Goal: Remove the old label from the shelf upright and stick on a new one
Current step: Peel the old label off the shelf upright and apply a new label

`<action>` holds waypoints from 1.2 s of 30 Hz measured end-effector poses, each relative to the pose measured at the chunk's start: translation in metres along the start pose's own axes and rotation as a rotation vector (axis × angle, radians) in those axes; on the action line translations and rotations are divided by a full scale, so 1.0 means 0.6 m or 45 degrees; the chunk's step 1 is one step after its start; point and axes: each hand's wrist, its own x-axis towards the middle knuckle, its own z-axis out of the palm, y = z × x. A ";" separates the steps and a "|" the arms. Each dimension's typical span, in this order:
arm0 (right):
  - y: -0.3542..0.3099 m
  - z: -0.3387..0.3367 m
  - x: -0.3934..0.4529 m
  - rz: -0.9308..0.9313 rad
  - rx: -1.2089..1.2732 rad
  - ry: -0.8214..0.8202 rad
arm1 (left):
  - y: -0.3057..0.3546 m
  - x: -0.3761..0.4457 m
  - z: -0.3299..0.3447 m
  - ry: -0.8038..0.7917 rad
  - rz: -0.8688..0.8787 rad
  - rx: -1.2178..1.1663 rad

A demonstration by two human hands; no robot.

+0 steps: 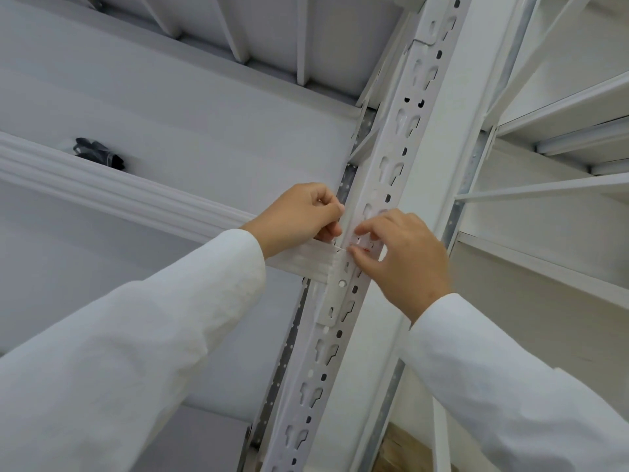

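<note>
Item: white perforated steel shelf upright point(384, 185) with a thin, pale label bearing a red trace point(361, 248), sited on the upright's face where the white ribbed cross beam point(136, 195) joins it. Your left hand point(303, 216) curls at the upright's left edge, apparently pinching the label's end to keep it taut. Your right hand point(405, 257) pinches thumb and forefinger at the red-marked end, other fingers loosely spread, likely to peel or position it; which, you cannot tell.

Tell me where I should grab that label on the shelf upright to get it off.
Take the label by its free edge, near the upright's left corner, where the right hand's fingertips already work at it, coming from the front. It seems thin and flat on the metal, so probably only a lifted edge gives a pinch. The left hand is at the upright's left edge; its hold is unclear.
</note>
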 end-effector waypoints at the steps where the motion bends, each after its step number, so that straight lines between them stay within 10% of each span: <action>1: -0.004 0.003 0.001 -0.017 -0.014 -0.002 | 0.000 0.000 0.000 -0.002 -0.001 0.003; 36: -0.020 0.025 -0.003 0.213 0.174 -0.047 | -0.005 0.001 0.001 -0.011 0.028 0.058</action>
